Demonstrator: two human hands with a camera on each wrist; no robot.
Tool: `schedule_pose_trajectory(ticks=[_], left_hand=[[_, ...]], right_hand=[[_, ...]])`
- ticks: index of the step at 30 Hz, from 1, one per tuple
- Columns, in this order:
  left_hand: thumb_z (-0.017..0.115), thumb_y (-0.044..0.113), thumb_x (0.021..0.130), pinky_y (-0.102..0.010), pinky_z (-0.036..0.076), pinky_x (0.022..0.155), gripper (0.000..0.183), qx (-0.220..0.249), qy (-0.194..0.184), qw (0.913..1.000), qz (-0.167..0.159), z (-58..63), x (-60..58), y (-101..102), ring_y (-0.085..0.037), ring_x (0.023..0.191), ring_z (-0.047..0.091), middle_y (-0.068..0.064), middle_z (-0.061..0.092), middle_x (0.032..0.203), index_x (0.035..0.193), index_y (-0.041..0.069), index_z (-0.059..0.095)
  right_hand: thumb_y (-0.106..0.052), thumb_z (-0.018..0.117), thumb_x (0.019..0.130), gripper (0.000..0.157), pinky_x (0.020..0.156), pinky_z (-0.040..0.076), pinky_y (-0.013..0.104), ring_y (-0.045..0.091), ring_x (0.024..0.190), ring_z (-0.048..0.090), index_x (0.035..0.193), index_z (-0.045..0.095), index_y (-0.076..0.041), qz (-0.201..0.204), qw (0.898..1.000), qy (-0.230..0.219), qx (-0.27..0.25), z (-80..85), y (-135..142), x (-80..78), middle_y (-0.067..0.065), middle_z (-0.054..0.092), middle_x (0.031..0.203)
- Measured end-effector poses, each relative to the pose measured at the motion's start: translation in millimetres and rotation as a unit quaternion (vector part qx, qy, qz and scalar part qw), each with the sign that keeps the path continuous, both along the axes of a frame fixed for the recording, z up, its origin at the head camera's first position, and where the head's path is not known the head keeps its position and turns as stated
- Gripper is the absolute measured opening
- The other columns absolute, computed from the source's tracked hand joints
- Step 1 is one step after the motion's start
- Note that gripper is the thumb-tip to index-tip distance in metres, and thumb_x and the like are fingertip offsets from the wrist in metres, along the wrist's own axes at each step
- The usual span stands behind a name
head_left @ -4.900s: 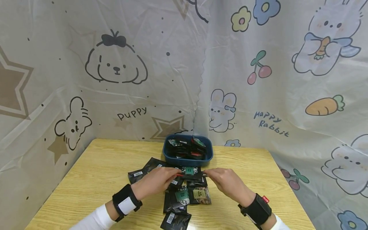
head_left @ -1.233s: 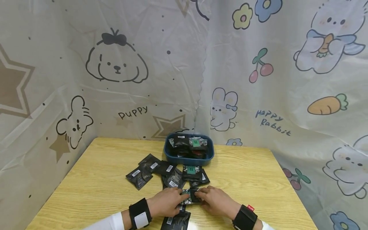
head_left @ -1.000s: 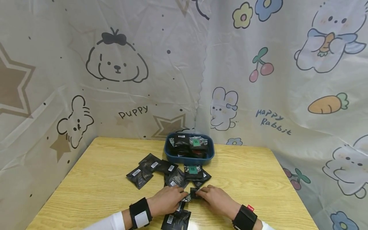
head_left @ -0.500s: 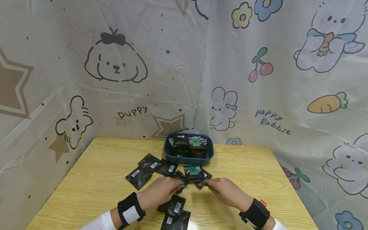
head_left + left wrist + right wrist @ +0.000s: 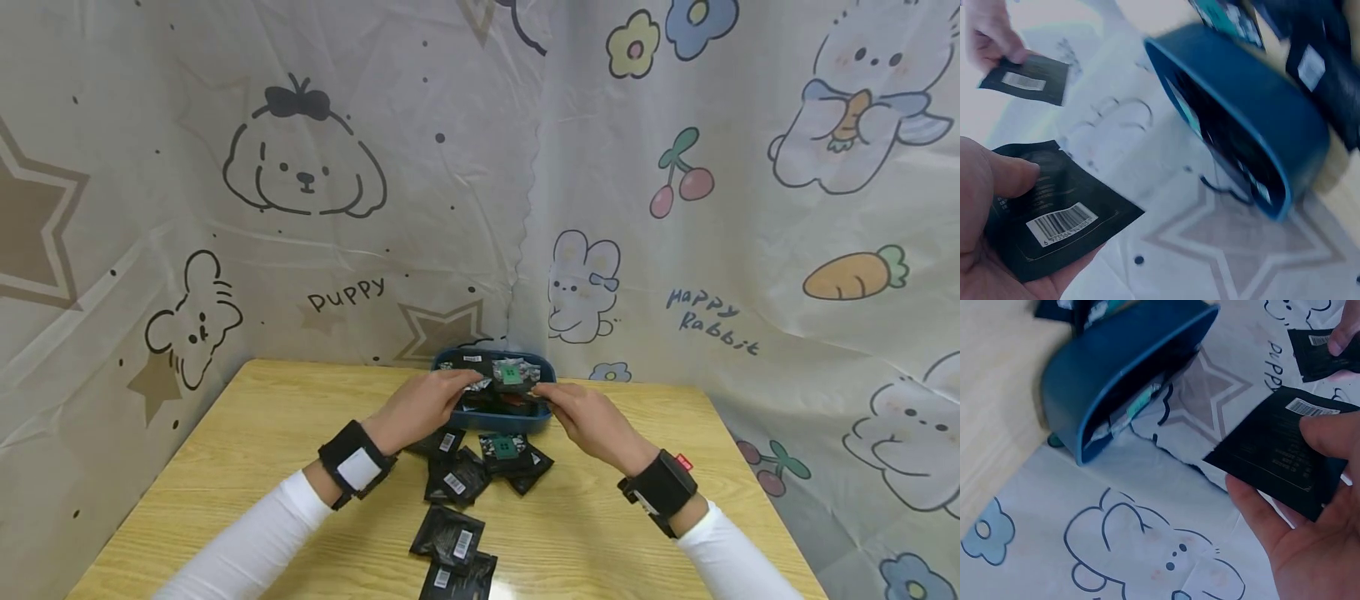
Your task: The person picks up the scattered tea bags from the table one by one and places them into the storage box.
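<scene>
Both hands are raised over the near side of a dark blue bin [image 5: 497, 419] that holds several black sachets. My left hand [image 5: 420, 408] pinches a flat black sachet [image 5: 1085, 187], thumb on its back beside a white barcode label. My right hand [image 5: 596, 423] grips another black sachet [image 5: 1266, 447] between thumb and fingers, its barcode and fine print showing in the right wrist view. In the head view the fingers mostly hide both held sachets. A sachet with a green label [image 5: 517, 372] lies on top inside the bin.
Several black sachets lie on the wooden table [image 5: 637, 500], including a green-labelled sachet [image 5: 504, 447] before the bin and a barcode-side-up sachet [image 5: 447, 533] nearer the front. A cartoon-printed cloth [image 5: 337, 250] hangs behind the table.
Over the last second, both hands have picked sachets off the middle of the table. They have moved forward and up to the bin with them.
</scene>
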State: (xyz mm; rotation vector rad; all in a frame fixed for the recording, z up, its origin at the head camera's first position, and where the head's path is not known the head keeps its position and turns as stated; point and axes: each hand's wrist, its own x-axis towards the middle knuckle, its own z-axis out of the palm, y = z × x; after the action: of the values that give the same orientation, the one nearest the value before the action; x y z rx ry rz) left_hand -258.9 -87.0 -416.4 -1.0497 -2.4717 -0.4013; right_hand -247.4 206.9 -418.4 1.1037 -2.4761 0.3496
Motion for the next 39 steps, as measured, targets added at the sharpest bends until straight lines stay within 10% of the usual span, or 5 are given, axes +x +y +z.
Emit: schedule_pose_trajectory(ticks=[12, 22, 31, 39], left_hand=[[0.061, 0.002, 0.090, -0.037, 0.058, 0.067, 0.048, -0.013, 0.011, 0.9991, 0.039, 3.8, -57.4, 7, -0.024, 0.100, 0.066, -0.011, 0.064, 0.129, 0.136, 0.012, 0.055], [0.063, 0.005, 0.089, -0.042, 0.057, 0.082, 0.050, -0.024, -0.007, 0.9976, 0.064, -25.2, -84.0, 10, -0.026, 0.109, 0.063, -0.010, 0.062, 0.131, 0.138, 0.013, 0.053], [0.060, 0.010, 0.093, -0.043, 0.057, 0.081, 0.048, -0.021, -0.030, 0.9969, 0.069, -40.9, -90.9, 17, -0.025, 0.108, 0.063, -0.008, 0.061, 0.134, 0.140, 0.016, 0.051], [0.034, 0.053, 0.100, -0.061, 0.029, 0.110, 0.061, -0.098, -0.157, 0.9766, 0.109, -50.5, -86.5, 20, -0.029, 0.142, 0.028, -0.006, 0.030, 0.158, 0.153, 0.025, 0.026]], right_hand=[[-0.003, 0.055, 0.095, 0.038, 0.093, 0.053, 0.045, 0.029, 0.114, 0.060, 0.133, 0.056, -0.006, -0.004, 1.000, 0.013, -0.014, 12.6, -17, -58.7, 0.015, 0.062, 0.130], [-0.004, 0.056, 0.094, 0.037, 0.094, 0.052, 0.045, 0.028, 0.112, 0.061, 0.130, 0.059, -0.007, -0.024, 0.999, 0.018, -0.027, -22.3, -29, -92.4, 0.014, 0.065, 0.126], [-0.008, 0.061, 0.092, 0.040, 0.095, 0.051, 0.046, 0.028, 0.113, 0.060, 0.131, 0.058, -0.008, -0.028, 0.999, -0.015, -0.025, -41.4, -26, -96.3, 0.014, 0.064, 0.127], [-0.044, 0.054, 0.094, 0.063, 0.094, 0.048, 0.051, 0.023, 0.092, 0.064, 0.146, 0.041, -0.011, -0.023, 0.998, -0.064, 0.005, -50.3, -27, -91.1, 0.015, 0.058, 0.134]])
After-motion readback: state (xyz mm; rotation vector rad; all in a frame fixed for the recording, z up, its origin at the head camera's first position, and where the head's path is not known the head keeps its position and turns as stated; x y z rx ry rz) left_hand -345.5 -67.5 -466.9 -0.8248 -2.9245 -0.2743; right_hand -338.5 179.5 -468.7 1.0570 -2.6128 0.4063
